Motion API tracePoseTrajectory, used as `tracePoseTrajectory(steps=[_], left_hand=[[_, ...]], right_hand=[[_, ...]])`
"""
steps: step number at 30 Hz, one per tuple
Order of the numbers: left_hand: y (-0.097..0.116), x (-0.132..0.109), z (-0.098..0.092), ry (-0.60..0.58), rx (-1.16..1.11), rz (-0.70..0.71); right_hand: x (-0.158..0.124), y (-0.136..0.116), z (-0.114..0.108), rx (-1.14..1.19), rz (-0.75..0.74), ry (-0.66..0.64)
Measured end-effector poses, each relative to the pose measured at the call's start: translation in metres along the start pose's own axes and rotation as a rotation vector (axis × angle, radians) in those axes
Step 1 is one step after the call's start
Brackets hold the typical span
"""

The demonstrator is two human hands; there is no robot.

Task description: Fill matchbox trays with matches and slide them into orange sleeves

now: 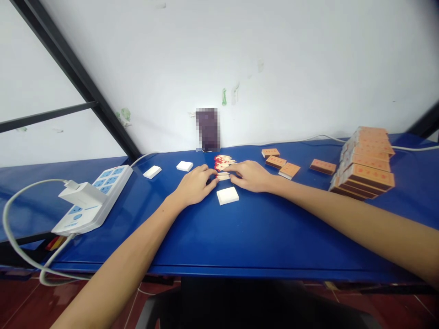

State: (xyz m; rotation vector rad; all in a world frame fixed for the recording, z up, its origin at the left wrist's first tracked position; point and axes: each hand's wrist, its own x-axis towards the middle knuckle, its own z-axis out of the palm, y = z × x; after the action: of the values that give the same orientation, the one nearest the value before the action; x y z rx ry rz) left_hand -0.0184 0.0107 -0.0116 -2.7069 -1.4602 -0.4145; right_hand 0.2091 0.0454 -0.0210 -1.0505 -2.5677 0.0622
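Observation:
A small row of matches (223, 176) lies between my two hands, just in front of a loose pile of red-headed matches (222, 161) on the blue table. My left hand (196, 186) has its thumb and fingers closed at the red-head end. From the other side, my right hand (252, 176) has its fingers closed at the plain stick ends. Right below them sits a white matchbox tray (227, 195); its inside cannot be made out. Two more white trays, one nearer (184, 166) and one farther left (152, 172), rest beyond my left hand.
Several orange matchboxes (290, 171) lie loose to the right, beside a tall stack of matchboxes (368, 164). On the left is a white power strip (113, 183) with a plugged-in charger (82, 195) and cable. A dark blurred upright object (208, 130) leans at the wall.

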Motion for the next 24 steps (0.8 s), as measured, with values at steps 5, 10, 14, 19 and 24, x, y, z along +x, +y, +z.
tracePoseTrajectory(steps=[5, 10, 14, 19, 24], left_hand=[[0.004, 0.000, 0.000, 0.022, -0.027, -0.034], [0.003, 0.003, 0.003, 0.037, -0.053, -0.055], [0.002, 0.005, 0.004, 0.038, -0.053, -0.020], [0.002, 0.004, 0.003, 0.029, -0.039, 0.017], [0.005, 0.004, 0.005, 0.047, -0.049, -0.023]], right_hand=[[0.001, 0.002, 0.001, 0.009, -0.014, -0.016], [0.003, -0.001, -0.006, -0.001, -0.071, -0.079], [0.006, -0.009, -0.011, -0.069, -0.073, -0.126], [0.008, -0.015, -0.011, -0.144, -0.064, -0.144], [0.006, -0.013, -0.006, -0.133, -0.075, -0.107]])
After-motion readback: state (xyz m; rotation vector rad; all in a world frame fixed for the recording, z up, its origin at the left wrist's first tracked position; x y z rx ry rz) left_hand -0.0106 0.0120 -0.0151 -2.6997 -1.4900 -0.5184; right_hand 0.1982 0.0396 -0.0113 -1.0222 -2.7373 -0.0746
